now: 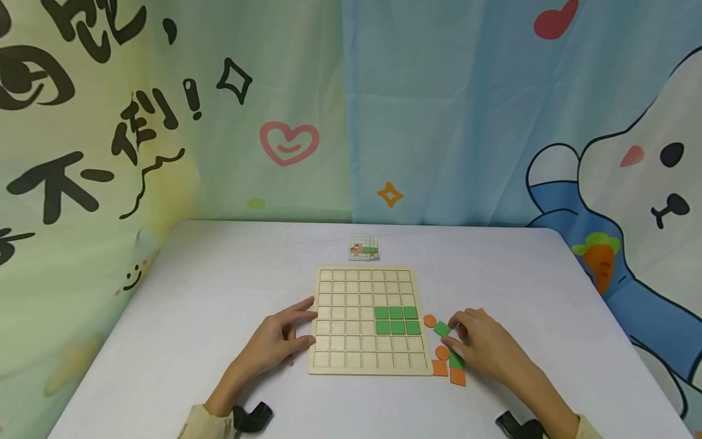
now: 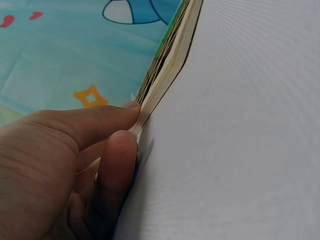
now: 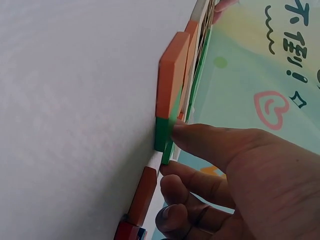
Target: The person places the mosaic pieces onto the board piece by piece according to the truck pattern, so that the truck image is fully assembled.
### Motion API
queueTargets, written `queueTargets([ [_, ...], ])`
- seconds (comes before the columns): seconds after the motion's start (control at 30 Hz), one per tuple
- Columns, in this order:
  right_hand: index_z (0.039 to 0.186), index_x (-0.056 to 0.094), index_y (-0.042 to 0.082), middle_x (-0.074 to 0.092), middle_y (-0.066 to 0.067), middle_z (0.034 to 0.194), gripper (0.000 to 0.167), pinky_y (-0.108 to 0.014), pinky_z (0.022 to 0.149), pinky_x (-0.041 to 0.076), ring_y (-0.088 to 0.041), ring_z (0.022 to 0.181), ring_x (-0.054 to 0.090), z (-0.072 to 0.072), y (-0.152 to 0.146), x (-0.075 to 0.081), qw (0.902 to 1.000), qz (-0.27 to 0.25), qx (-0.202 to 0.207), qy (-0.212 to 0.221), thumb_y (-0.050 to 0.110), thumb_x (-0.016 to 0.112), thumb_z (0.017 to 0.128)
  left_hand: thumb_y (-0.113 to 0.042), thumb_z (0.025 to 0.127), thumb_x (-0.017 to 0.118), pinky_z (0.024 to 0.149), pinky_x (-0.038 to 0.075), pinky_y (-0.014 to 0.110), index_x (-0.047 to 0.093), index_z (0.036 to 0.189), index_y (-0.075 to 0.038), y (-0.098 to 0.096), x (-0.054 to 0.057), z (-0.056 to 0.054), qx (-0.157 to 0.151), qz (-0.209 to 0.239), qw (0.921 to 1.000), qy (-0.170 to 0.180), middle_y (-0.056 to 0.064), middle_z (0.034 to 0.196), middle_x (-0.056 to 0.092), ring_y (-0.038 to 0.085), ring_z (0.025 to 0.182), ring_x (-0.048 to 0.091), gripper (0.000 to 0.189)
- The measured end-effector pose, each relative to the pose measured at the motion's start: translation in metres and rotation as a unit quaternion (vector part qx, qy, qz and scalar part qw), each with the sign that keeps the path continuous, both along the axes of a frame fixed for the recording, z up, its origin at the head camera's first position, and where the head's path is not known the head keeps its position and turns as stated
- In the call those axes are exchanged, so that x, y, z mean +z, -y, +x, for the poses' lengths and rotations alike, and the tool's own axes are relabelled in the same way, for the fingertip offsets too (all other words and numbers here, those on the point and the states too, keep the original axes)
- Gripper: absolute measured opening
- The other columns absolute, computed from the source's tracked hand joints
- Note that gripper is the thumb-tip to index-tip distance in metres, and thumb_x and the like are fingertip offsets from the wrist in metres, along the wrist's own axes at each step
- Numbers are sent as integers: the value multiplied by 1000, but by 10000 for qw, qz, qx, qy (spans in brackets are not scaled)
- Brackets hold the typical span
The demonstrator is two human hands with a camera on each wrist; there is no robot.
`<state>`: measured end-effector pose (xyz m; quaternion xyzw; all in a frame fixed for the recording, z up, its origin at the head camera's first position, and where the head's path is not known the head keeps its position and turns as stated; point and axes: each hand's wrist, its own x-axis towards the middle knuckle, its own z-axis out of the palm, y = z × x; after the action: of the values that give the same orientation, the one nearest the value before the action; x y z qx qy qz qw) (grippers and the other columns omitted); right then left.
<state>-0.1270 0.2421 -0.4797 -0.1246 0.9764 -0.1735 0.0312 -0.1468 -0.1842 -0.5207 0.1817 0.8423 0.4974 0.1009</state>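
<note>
A wooden grid board (image 1: 342,363) lies flat on the table, with two rows of green square tiles (image 1: 396,313) set in its right-hand cells. Along its left edge, my left hand (image 1: 278,334) rests spread fingertips and thumb; the left wrist view shows them against the board's rim (image 2: 167,75). Just right of the board, my right hand (image 1: 488,344) pinches a green square tile (image 1: 442,328) between thumb and index finger. Under that thumb lies another green tile (image 1: 456,361), beside an orange square tile (image 1: 457,377). Orange round tiles (image 1: 430,321) sit between board and hand.
Another orange square tile (image 1: 440,367) lies at the board's lower right corner. Behind the board is a small picture card (image 1: 364,248) with a gridded orange and green design. Past the white table's (image 1: 247,256) far edge hangs a printed curtain (image 1: 439,122).
</note>
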Motion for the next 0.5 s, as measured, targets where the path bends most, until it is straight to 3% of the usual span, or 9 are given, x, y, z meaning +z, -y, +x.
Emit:
queueTargets([
  [0.17,104,73,10,54,5,81,25,-24,64,39,-10,78,47,-1,1,0,9998,-13,-99,187,28,85,90,-22,94,82,70,52,22,68,141,-12,0,0,0,19,9,10000,2,7,168,47,13,43,59,51],
  [0.5,109,75,3,57,3,82,28,-24,64,39,-11,76,49,-3,3,1,9995,-94,-207,239,22,85,90,-20,93,83,60,51,23,68,141,-11,-1,1,0,29,-19,10000,26,7,167,48,12,43,59,51],
])
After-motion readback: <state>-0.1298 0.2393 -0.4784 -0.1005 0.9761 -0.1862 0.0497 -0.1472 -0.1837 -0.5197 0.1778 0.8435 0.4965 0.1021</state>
